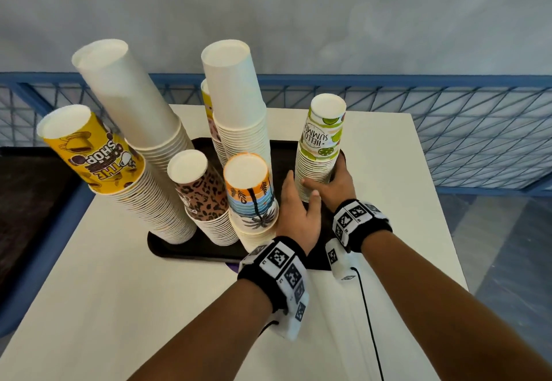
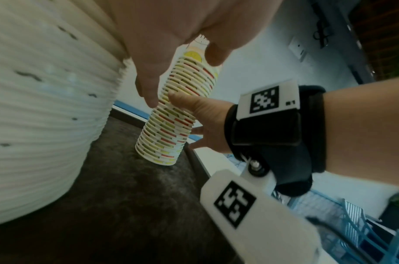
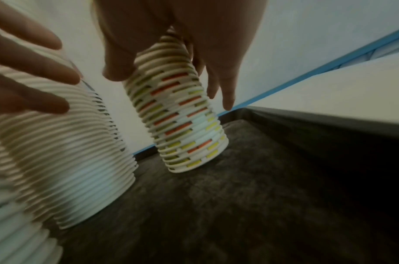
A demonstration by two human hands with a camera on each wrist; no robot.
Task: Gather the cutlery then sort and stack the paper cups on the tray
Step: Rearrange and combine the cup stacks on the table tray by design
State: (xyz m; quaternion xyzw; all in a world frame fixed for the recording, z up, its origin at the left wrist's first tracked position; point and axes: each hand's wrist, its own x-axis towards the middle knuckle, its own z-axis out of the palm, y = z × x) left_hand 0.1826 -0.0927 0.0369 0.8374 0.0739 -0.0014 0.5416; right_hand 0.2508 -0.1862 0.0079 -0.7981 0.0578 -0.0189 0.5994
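Note:
A black tray [image 1: 191,249] on the white table holds several stacks of upside-down paper cups. My right hand [image 1: 334,183] grips the lower part of the lime "Hello Summer" stack [image 1: 321,141], which stands at the tray's right end. In the right wrist view the thumb and fingers [image 3: 227,89] bracket this stack [image 3: 182,125]. My left hand [image 1: 294,201] is just left of it, fingers straight, between it and the palm-tree stack [image 1: 254,198]. In the left wrist view a left fingertip meets the lime stack [image 2: 171,125]. No cutlery shows.
Other stacks are a yellow coffee-shop one [image 1: 98,156], two tall white ones [image 1: 128,102] [image 1: 239,105] and a leopard-print one [image 1: 200,192]. A blue wire railing [image 1: 448,117] runs behind the table [image 1: 119,306]. A black cable [image 1: 370,321] trails from my right wrist.

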